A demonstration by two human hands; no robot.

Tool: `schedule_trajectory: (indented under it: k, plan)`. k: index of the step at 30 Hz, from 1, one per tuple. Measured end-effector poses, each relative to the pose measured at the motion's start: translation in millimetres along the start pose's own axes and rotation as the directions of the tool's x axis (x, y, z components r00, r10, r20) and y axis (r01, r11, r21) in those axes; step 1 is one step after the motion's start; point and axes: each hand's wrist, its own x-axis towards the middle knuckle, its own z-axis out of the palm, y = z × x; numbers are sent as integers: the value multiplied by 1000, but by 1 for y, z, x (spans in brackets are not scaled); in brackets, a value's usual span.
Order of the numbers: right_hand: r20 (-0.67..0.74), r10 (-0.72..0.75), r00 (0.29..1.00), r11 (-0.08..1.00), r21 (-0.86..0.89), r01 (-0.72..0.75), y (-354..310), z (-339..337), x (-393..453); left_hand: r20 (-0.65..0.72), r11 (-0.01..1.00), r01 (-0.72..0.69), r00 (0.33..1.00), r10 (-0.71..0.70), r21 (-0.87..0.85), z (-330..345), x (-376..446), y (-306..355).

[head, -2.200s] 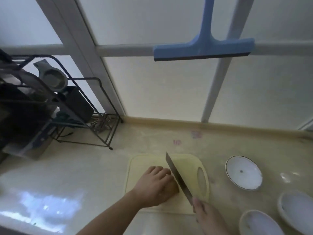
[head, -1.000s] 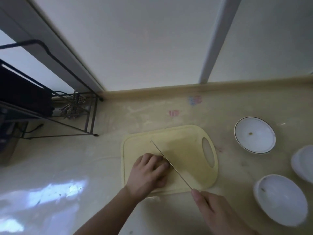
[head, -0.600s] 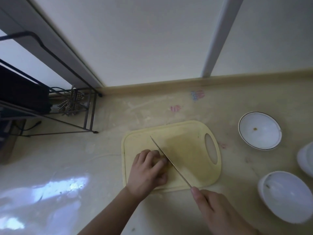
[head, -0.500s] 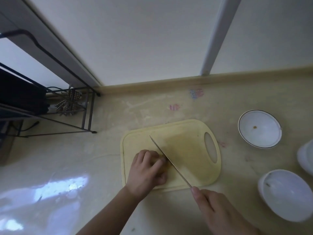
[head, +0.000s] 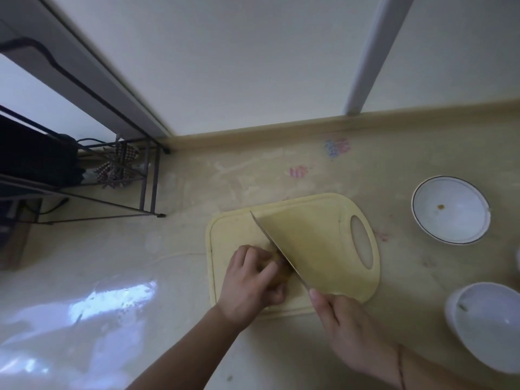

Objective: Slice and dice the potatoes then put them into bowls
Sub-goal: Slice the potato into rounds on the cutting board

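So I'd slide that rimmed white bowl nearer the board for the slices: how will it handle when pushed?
The rimmed bowl looks like glazed ceramic, so probably rigid and breakable if knocked. The countertop looks glossy, so it would likely slide easily. It is wide and shallow, so probably unlikely to tip.

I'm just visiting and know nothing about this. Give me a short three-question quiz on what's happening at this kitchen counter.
1. True or false: the left hand holds the brownish potato down on the pale yellow plastic cutting board.
2. The right hand grips: A) a spoon B) the steel kitchen knife C) a bowl.
3. Fill in: the dark-rimmed white bowl and the plain white bowl stand to the ____ of the board.

Key: 1 true; 2 B; 3 right.
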Motion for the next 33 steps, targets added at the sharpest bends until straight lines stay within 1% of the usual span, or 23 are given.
schedule_trajectory:
  k: [6,10,13,19,25,29,33]
  plan:
    - [-35,7,999,1000,13,-6,0,2,-1,-8,1000,9,1000,-9,4,-1,-2,1]
    - [-62,71,996,997,41,-68,5,-13,-2,17,999,11,1000,-11,43,0,-5,0]
    - [-53,91,994,995,39,-89,6,-18,-8,2,999,18,1000,-18,39,0,-5,1]
    - [-24,51,998,996,69,-50,0,-21,-20,-40,1000,3,999,-3,8,-2,-2,3]
    - [-46,0,999,1000,25,1,-4,-17,-33,-52,1000,25,998,-26,-2,1,-2,1]
    - [-43,8,999,1000,9,-7,-1,-16,-37,-43,999,41,998,-41,-1,2,-4,1]
    - [-40,17,999,1000,-4,-18,-2,-16,-40,-74,997,69,995,-70,-19,4,-5,4]
